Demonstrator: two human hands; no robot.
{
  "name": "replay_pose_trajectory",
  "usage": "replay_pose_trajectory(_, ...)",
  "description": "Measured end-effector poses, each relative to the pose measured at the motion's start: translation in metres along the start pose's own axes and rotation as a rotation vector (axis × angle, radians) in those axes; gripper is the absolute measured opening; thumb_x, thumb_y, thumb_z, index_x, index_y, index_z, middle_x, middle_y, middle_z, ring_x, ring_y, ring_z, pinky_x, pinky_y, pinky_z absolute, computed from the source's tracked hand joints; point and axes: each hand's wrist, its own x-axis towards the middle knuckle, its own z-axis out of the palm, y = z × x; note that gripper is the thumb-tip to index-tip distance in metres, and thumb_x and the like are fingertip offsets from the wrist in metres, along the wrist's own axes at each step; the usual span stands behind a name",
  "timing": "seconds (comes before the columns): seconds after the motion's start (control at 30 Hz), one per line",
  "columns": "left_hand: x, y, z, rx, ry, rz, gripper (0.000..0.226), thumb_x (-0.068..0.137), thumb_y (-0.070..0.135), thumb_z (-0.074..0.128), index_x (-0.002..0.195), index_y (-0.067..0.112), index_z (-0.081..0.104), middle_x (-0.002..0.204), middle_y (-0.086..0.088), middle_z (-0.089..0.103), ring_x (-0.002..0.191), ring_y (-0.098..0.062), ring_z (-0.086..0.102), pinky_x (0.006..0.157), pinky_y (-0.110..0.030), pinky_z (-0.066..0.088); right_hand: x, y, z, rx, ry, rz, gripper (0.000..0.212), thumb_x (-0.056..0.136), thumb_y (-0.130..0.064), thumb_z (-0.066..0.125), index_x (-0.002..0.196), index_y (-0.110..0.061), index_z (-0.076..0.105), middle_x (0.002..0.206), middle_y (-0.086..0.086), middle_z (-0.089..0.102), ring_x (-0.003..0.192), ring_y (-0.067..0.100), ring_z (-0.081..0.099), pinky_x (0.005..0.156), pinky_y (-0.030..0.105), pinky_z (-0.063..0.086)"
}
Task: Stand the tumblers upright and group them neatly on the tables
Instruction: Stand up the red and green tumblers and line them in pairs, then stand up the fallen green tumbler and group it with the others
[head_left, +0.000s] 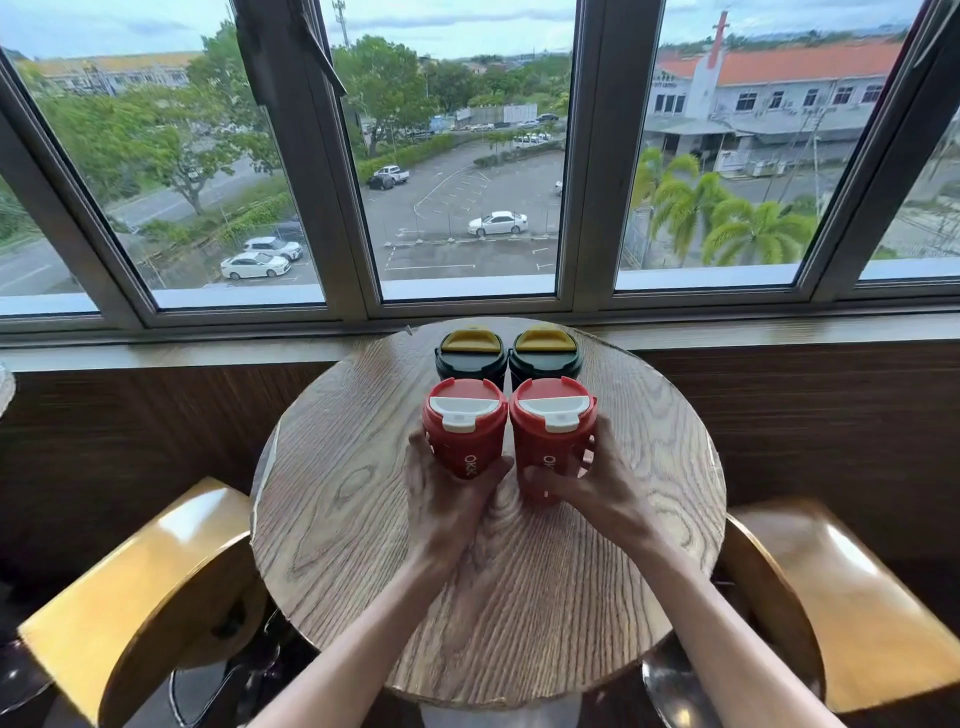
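Four tumblers stand upright in a tight square toward 12 o'clock on the counter. The left hand grips the left red tumbler, the right hand the right red tumbler; at their 12 o'clock, the left green tumbler and right green tumbler.

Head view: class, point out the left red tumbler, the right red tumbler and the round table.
left red tumbler (464, 413): head view, white flap of its lid.
right red tumbler (554, 408): head view, white flap of its lid.
round table (337, 519): head view, bare wood near its left edge.
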Motion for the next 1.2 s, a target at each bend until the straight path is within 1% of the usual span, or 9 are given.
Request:
replay_pose_trajectory(0.13, -0.001, 0.004, -0.004, -0.082, 0.009, 0.039, 0.105, 0.049, 0.071, 0.083, 0.135, 0.039, 0.031, 0.133, 0.001, 0.051, 0.124, -0.023, 0.056, 0.098, -0.053, 0.05, -0.004, -0.009, -0.004, -0.014, 0.025, -0.036, 0.094, 0.058, -0.054, 0.084, 0.137, -0.035, 0.037, 0.13, -0.009, 0.052, 0.118, -0.007, 0.049, 0.102, 0.033, 0.046)
replay_pose_trajectory(0.23, -0.003, 0.015, -0.011, -0.053, 0.052, 0.139, 0.107, 0.053, 0.068, 0.081, 0.14, 0.035, 0.029, 0.134, 0.001, 0.046, 0.126, -0.022, 0.051, 0.1, -0.051, 0.049, -0.007, -0.024, -0.01, -0.089, 0.111, -0.088, 0.106, 0.059, -0.08, 0.065, 0.147, -0.034, 0.029, 0.146, -0.009, 0.04, 0.131, 0.007, 0.041, 0.105, 0.034, 0.037)
replay_pose_trajectory(0.3, -0.005, 0.022, -0.018, 0.007, 0.084, 0.216, 0.113, 0.054, 0.075, 0.075, 0.146, 0.031, 0.025, 0.139, -0.002, 0.044, 0.13, -0.022, 0.046, 0.104, -0.051, 0.046, -0.007, -0.038, -0.016, -0.112, 0.153, -0.144, 0.101, 0.063, -0.086, 0.055, 0.146, -0.033, 0.034, 0.142, -0.01, 0.043, 0.13, 0.007, 0.041, 0.103, 0.029, 0.035)
replay_pose_trajectory(0.53, -0.005, 0.045, -0.057, 0.056, 0.191, 0.299, 0.095, 0.067, 0.081, 0.057, 0.142, 0.024, 0.044, 0.134, 0.002, 0.053, 0.126, -0.015, 0.05, 0.103, -0.048, 0.046, 0.006, -0.094, -0.007, -0.188, 0.18, -0.386, 0.029, 0.088, -0.025, 0.072, 0.116, -0.025, 0.067, 0.114, -0.013, 0.064, 0.105, -0.011, 0.056, 0.089, 0.001, 0.036)
replay_pose_trajectory(0.67, -0.004, 0.046, -0.101, 0.108, 0.299, 0.292, 0.069, 0.076, 0.069, 0.058, 0.132, 0.028, 0.054, 0.133, 0.009, 0.056, 0.125, -0.014, 0.052, 0.102, -0.049, 0.048, 0.017, -0.125, 0.038, -0.162, 0.03, -0.448, 0.028, 0.088, -0.02, 0.072, 0.115, -0.024, 0.068, 0.108, -0.01, 0.069, 0.098, -0.006, 0.062, 0.085, 0.001, 0.04)
replay_pose_trajectory(0.73, -0.006, 0.042, -0.132, 0.126, 0.372, 0.263, 0.057, 0.08, 0.06, 0.062, 0.129, 0.031, 0.057, 0.125, 0.018, 0.054, 0.122, -0.012, 0.054, 0.102, -0.047, 0.048, 0.02, -0.139, 0.072, -0.129, -0.063, -0.485, 0.026, 0.088, -0.021, 0.071, 0.113, -0.026, 0.068, 0.104, -0.011, 0.07, 0.095, -0.004, 0.063, 0.085, 0.009, 0.046)
replay_pose_trajectory(0.87, -0.019, 0.022, -0.207, 0.148, 0.528, 0.188, 0.038, 0.086, 0.036, 0.072, 0.121, 0.025, 0.066, 0.119, 0.013, 0.063, 0.111, -0.01, 0.059, 0.095, -0.034, 0.051, 0.01, -0.157, 0.161, -0.059, -0.267, -0.548, 0.024, 0.086, -0.019, 0.072, 0.109, -0.025, 0.068, 0.096, -0.011, 0.071, 0.089, 0.001, 0.066, 0.08, 0.014, 0.05)
replay_pose_trajectory(0.97, -0.038, -0.001, -0.269, 0.162, 0.624, 0.124, 0.032, 0.085, 0.036, 0.071, 0.116, 0.028, 0.068, 0.109, 0.011, 0.068, 0.103, -0.007, 0.062, 0.085, -0.026, 0.052, -0.01, -0.167, 0.235, -0.011, -0.443, -0.572, 0.022, 0.085, -0.014, 0.073, 0.106, -0.022, 0.07, 0.095, -0.005, 0.071, 0.083, 0.007, 0.068, 0.073, 0.017, 0.051)
replay_pose_trajectory(1.2, -0.09, -0.056, -0.42, 0.178, 0.806, -0.024, 0.029, 0.076, 0.042, 0.066, 0.101, 0.027, 0.073, 0.083, 0.012, 0.072, 0.082, -0.009, 0.069, 0.076, -0.039, 0.059, -0.074, -0.21, 0.387, 0.06, -0.736, -0.549, 0.018, 0.087, -0.018, 0.072, 0.105, -0.022, 0.072, 0.089, -0.008, 0.07, 0.077, 0.004, 0.065, 0.071, 0.015, 0.051)
